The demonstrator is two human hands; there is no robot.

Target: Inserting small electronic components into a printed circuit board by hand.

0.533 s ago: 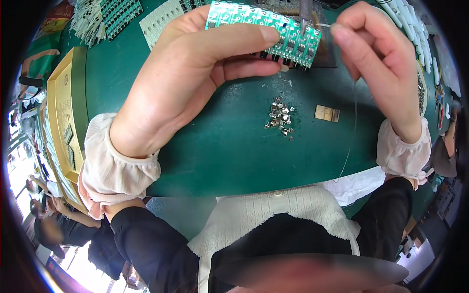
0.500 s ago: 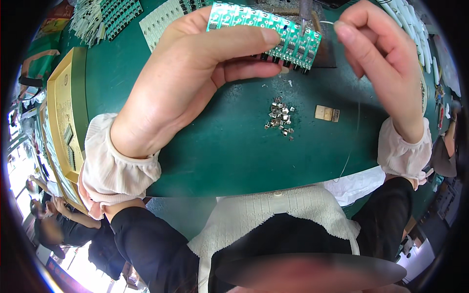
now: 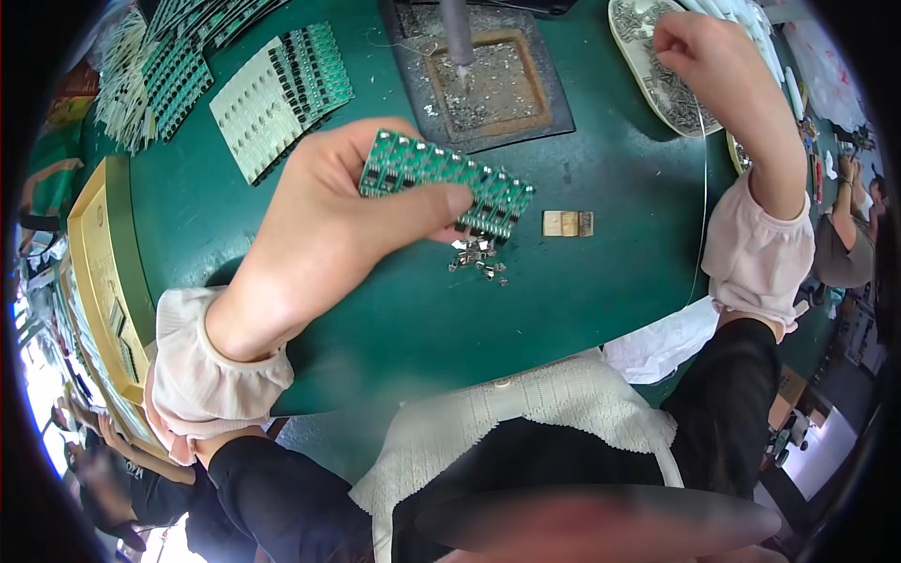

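Observation:
My left hand (image 3: 338, 211) grips a green circuit board panel (image 3: 427, 174) by its edge, thumb across its face and fingers underneath. Rows of small black parts line the panel. My right hand (image 3: 709, 56) is at the upper right, fingers curled together over a pale oval dish (image 3: 648, 80) of small metal pieces. Anything inside those fingers is hidden. A thin wire (image 3: 706, 188) runs down beside the right forearm. Beyond the panel a grey soldering iron (image 3: 457, 33) points down at a dark tray (image 3: 554, 113) scattered with solder bits.
Small shiny metal clips (image 3: 483, 263) lie partly beneath the panel, near a small tan block (image 3: 567, 223). More circuit panels (image 3: 314, 70) are stacked at the upper left. A yellow box (image 3: 99, 244) stands at the left edge. Other people sit at both sides.
My left hand has brought the panel down and left, away from the iron's tip. My right hand has moved up and right, from beside the iron to the oval dish.

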